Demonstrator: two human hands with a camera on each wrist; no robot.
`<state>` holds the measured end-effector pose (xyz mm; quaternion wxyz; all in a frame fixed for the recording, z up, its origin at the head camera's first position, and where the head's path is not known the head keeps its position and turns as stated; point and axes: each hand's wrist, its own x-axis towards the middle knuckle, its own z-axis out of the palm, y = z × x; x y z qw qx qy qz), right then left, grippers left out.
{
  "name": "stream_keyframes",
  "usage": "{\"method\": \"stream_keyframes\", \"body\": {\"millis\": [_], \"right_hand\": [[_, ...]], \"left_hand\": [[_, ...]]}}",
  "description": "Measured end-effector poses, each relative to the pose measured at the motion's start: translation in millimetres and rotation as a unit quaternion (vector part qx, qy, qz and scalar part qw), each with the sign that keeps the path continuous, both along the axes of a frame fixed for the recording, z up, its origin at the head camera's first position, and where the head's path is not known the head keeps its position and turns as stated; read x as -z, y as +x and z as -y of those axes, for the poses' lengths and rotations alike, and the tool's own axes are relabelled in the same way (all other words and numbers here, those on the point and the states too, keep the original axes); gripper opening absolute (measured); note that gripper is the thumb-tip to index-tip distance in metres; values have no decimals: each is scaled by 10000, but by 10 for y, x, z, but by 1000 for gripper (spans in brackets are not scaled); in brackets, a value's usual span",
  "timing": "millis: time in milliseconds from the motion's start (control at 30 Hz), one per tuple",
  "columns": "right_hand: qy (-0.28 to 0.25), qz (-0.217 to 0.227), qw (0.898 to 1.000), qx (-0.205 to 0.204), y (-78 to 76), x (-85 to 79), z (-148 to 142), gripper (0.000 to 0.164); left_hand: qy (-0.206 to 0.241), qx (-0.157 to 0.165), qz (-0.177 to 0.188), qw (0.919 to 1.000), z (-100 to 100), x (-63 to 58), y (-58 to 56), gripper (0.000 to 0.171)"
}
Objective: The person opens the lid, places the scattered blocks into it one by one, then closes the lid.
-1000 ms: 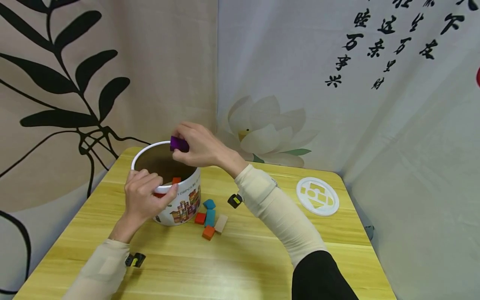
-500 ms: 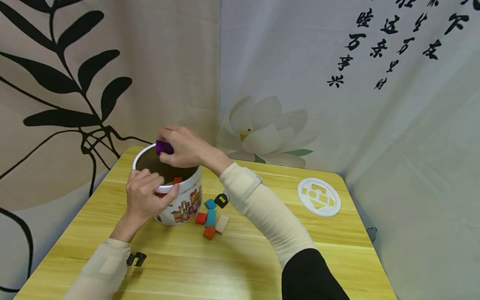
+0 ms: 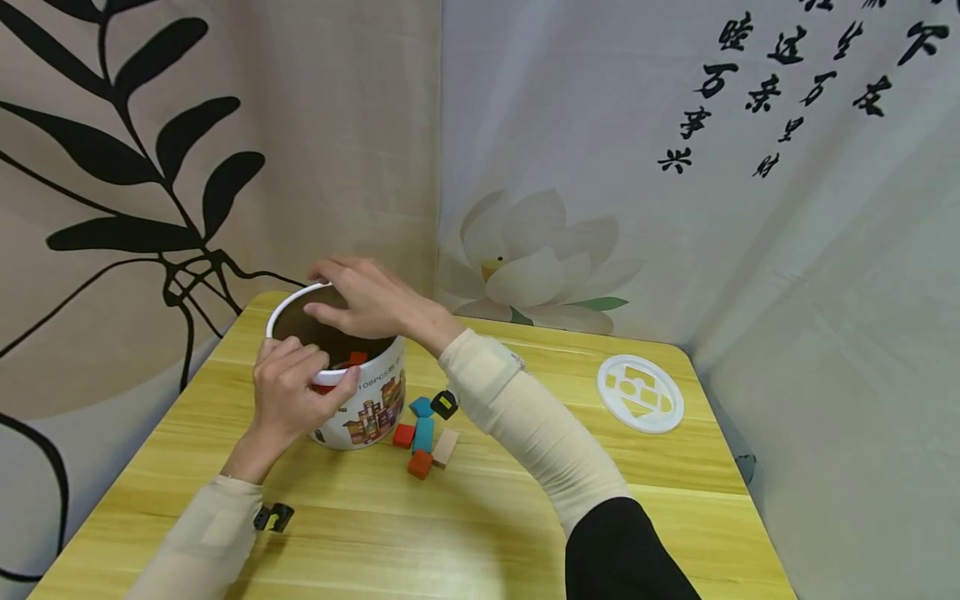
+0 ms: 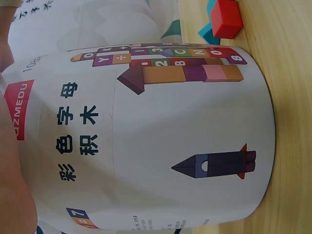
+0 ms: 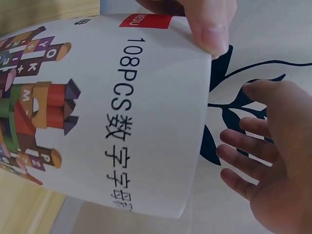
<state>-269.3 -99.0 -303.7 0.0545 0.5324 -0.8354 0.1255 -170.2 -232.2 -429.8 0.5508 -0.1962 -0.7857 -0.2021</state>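
A white round tub [image 3: 382, 387] with printed pictures of building blocks stands on the wooden table. My left hand [image 3: 288, 387] grips its near rim, thumb outside and fingers over the edge; the left thumb [image 5: 214, 34] shows at the rim in the right wrist view. Over the tub's mouth is my right hand [image 3: 367, 300], thumb and fingers spread apart with nothing between them. Inside the tub a red block [image 3: 357, 358] shows near the left fingers; most of the inside is hidden. In the left wrist view the tub's printed wall [image 4: 161, 117] fills most of the frame.
Beside the tub, to its right, lie a blue five-sided block [image 3: 422, 407], a blue oblong block [image 3: 423, 435], a plain wood block [image 3: 446, 447] and red ones [image 3: 403, 435]. A white lid with shaped cut-outs [image 3: 603, 396] lies farther right. Printed curtains [image 3: 352, 125] hang behind the table.
My right hand moved left over the tub holding a purple block, then let it go; its fingers have spread and the block is out of sight. My left hand stays on the rim.
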Motion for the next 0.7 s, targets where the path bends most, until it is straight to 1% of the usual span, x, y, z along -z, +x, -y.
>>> {"method": "stream_keyframes", "body": {"millis": [167, 400, 567, 700], "right_hand": [[74, -91, 9999, 61, 8, 25, -65, 57], [165, -498, 9986, 60, 8, 72, -209, 71], [129, -460, 9988, 103, 10, 112, -365, 79], [13, -484, 9987, 131, 28, 150, -526, 82]], "left_hand": [[21, 18, -12, 10000, -2, 3, 6, 48], [48, 35, -137, 9999, -20, -18, 4, 46], [48, 7, -176, 9998, -34, -36, 5, 47], [23, -7, -139, 9999, -36, -37, 14, 51]]}}
